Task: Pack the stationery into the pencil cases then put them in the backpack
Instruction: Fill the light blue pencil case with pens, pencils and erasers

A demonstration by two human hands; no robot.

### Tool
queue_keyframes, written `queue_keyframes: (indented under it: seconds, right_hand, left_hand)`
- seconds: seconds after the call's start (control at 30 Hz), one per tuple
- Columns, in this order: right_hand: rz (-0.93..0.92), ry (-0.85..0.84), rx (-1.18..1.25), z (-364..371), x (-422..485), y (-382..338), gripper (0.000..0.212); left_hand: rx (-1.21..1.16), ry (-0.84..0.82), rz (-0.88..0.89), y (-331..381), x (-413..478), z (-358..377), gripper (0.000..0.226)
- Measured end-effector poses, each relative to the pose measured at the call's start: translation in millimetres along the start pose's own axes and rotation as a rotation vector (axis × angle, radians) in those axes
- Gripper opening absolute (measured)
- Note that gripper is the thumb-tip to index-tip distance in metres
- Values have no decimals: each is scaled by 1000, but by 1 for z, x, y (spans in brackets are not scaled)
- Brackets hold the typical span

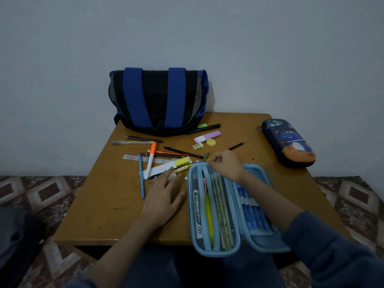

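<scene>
A light blue pencil case (pixel 234 249) lies open at the table's front edge, with pencils and pens in its mesh pockets. My right hand (pixel 226 166) pinches something small at the case's far end, seemingly the zipper pull. My left hand (pixel 164 196) rests flat on the table left of the case, fingers spread, holding nothing. Loose pens, markers, rulers and erasers lie scattered beyond my hands, among them an orange-capped marker (pixel 151 161) and a blue pen (pixel 141 177). A blue and black backpack (pixel 158 100) stands against the wall. A dark blue dinosaur pencil case (pixel 287 142) lies shut at the right.
The wooden table (pixel 108 215) is small and stands against a grey wall. Patterned floor tiles (pixel 47 190) show on both sides. A purple highlighter (pixel 207 136), a yellow sharpener (pixel 211 142) and a black marker (pixel 205 128) lie near the backpack's base.
</scene>
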State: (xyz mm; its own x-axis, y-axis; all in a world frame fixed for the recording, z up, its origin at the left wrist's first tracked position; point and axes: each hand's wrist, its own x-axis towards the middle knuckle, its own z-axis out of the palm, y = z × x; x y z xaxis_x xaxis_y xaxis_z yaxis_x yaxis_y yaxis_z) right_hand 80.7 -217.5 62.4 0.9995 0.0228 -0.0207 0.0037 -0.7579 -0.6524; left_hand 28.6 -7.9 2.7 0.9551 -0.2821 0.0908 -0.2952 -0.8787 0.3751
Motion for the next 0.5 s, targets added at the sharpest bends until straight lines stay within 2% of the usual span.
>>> queue_keyframes:
  seconds: [0.1, 0.2, 0.3, 0.37, 0.5]
  right_hand:
    - [2, 125, -21, 1, 19, 2, 15]
    - [14, 227, -70, 3, 37, 5, 17]
    - [-1, 315, -126, 5, 55, 12, 17]
    - [-10, 293, -183, 5, 68, 18, 25]
    - [-20, 100, -374, 10, 87, 28, 45]
  left_hand:
    - [-3, -27, -11, -3, 0, 0, 78]
    - [21, 0, 14, -2, 1, 3, 84]
    - [13, 26, 0, -5, 1, 6, 67]
    - [-5, 35, -6, -6, 1, 8, 61]
    - [-19, 56, -5, -5, 1, 7, 60]
